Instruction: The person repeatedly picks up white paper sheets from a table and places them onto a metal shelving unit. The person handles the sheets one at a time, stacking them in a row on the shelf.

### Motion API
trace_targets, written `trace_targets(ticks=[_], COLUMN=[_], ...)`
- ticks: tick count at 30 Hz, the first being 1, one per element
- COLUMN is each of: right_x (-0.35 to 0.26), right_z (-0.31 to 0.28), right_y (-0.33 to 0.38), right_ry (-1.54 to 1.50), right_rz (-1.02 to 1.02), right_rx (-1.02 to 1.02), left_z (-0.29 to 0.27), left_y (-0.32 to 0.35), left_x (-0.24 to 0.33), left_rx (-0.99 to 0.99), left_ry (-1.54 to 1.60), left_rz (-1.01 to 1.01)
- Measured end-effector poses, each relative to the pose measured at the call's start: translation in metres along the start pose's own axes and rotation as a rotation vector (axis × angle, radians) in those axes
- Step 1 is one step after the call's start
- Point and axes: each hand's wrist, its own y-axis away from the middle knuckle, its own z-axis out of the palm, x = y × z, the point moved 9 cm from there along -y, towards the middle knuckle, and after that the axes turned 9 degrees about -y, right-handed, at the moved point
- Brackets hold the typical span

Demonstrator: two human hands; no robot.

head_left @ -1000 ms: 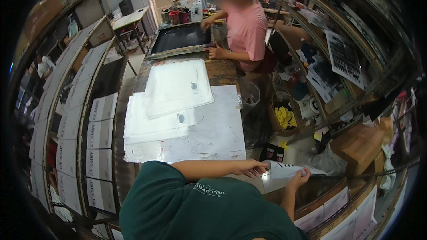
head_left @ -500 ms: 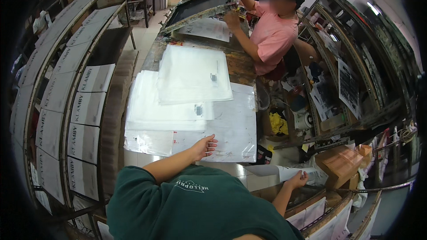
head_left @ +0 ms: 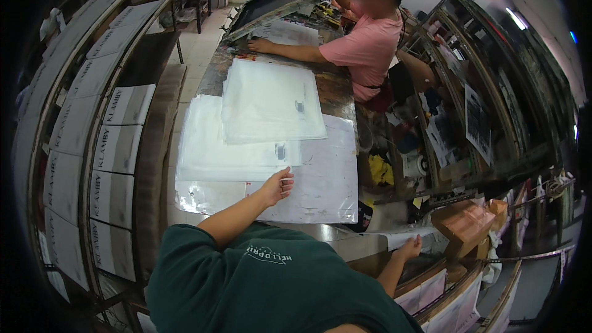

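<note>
My left hand (head_left: pixel 277 186) is over the near end of the table, fingers loosely curled and apart, holding nothing. It is next to the lower edge of a pile of thin white translucent plastic bags (head_left: pixel 203 148), each with a small dark print near a corner. A second pile of the same bags (head_left: pixel 265 92) overlaps the first. Off to the right, below the table's edge, my right hand (head_left: pixel 408 248) pinches the end of a thin whitish sheet (head_left: pixel 398 238). Motion blurs that sheet; I cannot tell whether it is a bag.
Across the table (head_left: pixel 320 200) a co-worker in pink (head_left: pixel 367 55) holds up a screen-printing frame (head_left: pixel 277 9) over a printed sheet (head_left: pixel 287 32). Racks of printed sheets (head_left: pixel 117 151) stand at left. Shelves (head_left: pixel 487 86) and a cardboard box (head_left: pixel 462 228) are at right.
My left hand has moved slightly up and left towards the bags. The sheet in my right hand has shifted and blurred. The co-worker's near hand has reached left onto the sheet under the frame.
</note>
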Motion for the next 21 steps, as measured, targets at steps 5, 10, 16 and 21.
trace_targets(ticks=[5, 10, 16, 21], right_x=[0.01, 0.019, -0.003, -0.012], right_z=[-0.025, -0.059, -0.096, -0.109], right_y=[0.012, 0.019, 0.029, 0.031], right_ry=[0.081, -0.022, -0.047, 0.026], right_rz=[0.105, 0.218, 0.143, 0.161], right_rx=[0.054, 0.106, 0.181, 0.156], left_z=[-0.028, -0.024, -0.013, -0.042], left_y=[-0.04, -0.085, -0.138, -0.198], left_x=[0.048, 0.126, 0.174, 0.15], left_rx=[0.019, -0.039, 0.082, 0.127], left_ry=[0.139, 0.15, 0.314, 0.472], left_rz=[0.108, 0.283, 0.356, 0.371])
